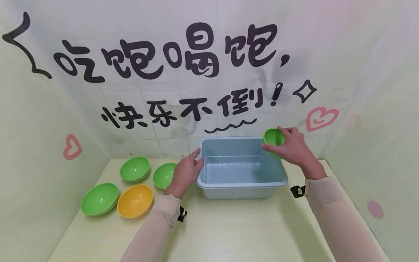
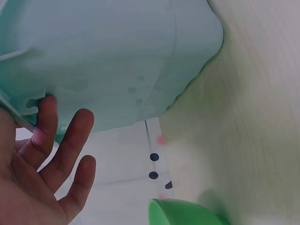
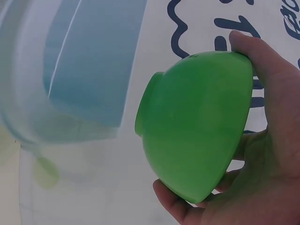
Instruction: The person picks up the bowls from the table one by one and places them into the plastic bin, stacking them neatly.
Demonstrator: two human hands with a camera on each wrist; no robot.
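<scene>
A light blue plastic basin (image 1: 242, 193) stands on the table against the back wall. My left hand (image 1: 187, 171) grips its left rim, the thumb at the inner side and the fingers outside; in the left wrist view, fingertips (image 2: 80, 123) show beneath the rim. My right hand (image 1: 292, 147) holds a small green bowl (image 1: 274, 137) by its edge, over the basin's back right corner. The right wrist view shows the bowl (image 3: 199, 122) tipped on its side, its foot toward the basin (image 3: 91, 65) and its outside facing the camera.
Left of the basin sit a green bowl (image 1: 135, 169), a larger green bowl (image 1: 99, 199), a yellow bowl (image 1: 135, 201) and another green bowl (image 1: 162, 176) partly behind my left hand. Walls with printed lettering enclose the pale table (image 1: 226, 233) at the back and sides.
</scene>
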